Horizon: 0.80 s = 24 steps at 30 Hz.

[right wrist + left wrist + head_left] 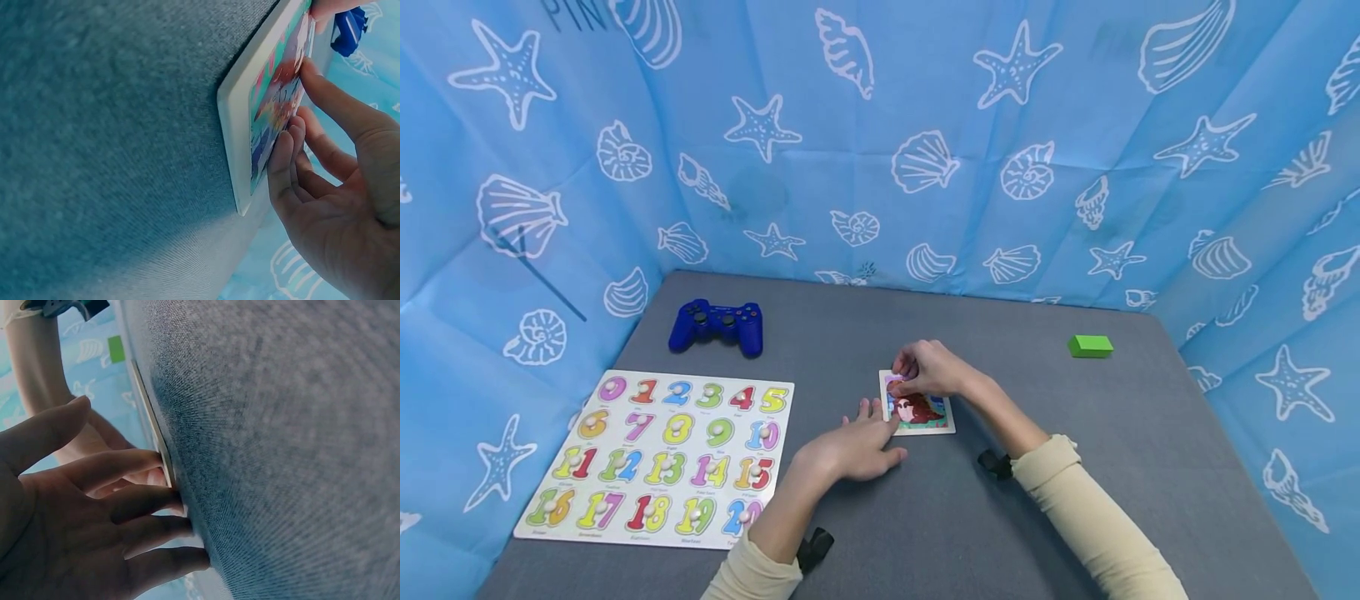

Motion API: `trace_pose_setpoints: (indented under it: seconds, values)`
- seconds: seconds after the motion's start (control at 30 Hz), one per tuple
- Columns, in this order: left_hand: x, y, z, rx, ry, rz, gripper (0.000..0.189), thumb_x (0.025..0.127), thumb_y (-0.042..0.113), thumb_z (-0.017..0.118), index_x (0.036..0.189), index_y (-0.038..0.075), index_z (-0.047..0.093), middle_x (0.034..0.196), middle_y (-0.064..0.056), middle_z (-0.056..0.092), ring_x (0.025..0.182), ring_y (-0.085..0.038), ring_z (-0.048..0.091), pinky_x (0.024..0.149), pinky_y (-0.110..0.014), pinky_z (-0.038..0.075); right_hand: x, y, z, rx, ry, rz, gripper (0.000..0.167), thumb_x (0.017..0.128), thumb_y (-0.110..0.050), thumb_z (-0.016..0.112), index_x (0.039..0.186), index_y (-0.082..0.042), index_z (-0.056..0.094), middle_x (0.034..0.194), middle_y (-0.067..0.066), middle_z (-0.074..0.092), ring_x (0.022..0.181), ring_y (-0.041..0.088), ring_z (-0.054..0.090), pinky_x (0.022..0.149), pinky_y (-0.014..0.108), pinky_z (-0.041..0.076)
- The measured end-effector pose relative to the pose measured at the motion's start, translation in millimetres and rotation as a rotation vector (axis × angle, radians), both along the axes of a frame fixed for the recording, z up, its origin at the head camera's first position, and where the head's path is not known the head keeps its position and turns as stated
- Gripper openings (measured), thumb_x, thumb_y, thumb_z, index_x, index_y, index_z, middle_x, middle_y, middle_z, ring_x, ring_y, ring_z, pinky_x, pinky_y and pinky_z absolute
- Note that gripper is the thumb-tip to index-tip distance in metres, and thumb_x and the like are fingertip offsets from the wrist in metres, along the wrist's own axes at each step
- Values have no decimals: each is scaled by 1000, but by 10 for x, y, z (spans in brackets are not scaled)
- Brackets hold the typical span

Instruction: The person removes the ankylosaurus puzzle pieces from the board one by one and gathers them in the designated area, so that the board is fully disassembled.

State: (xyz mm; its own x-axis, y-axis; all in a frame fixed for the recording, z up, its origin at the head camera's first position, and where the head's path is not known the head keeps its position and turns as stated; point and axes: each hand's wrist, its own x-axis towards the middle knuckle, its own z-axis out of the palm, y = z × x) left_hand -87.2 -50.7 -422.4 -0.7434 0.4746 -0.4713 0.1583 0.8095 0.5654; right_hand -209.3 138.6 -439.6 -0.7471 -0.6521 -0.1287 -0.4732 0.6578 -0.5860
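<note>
A small cream-framed picture board (928,431) lies flat on the grey table, showing a figure with long red-brown hair. My left hand (857,447) rests at its lower left with fingers spread; in the left wrist view the index fingertip touches the edge of the board (150,415). Over the board's upper part is my right hand (931,369). In the right wrist view, the thumb and bent fingers of the right hand (337,181) touch the picture face. Whether they pinch a loose piece is hidden.
To the left lies a white number board (692,398) with colourful knobbed numerals. A blue game controller (718,325) sits behind it. A green block (1090,346) stands at the right. Blue curtains (880,208) with white shells and starfish enclose the grey table (1000,517).
</note>
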Motion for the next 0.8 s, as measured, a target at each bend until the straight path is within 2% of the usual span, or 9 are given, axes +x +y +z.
trace_pose_setpoints:
  seconds: [0.3,0.6,0.8]
  values:
    - [2,-15,-31,-3,-5,0,67,113,41,55,169,8,37,181,-26,12,172,-41,6,136,-64,19,-36,-14,-25,-6,-39,-17,24,90,-17,90,103,-2,77,93,8,76,83,11,67,78,25,60]
    - [14,-13,-9,3,11,-8,67,113,40,55,169,8,37,181,-27,12,172,-41,6,136,-65,20,-84,6,-28,-3,-90,-22,19,90,-15,90,100,-5,78,89,5,74,80,9,64,71,21,56]
    - [10,0,-16,0,5,-4,67,113,40,55,169,8,37,182,-26,11,172,-40,5,136,-64,18,-84,24,-10,-27,-130,-8,19,92,-15,88,98,-6,73,87,4,70,77,10,60,69,23,53]
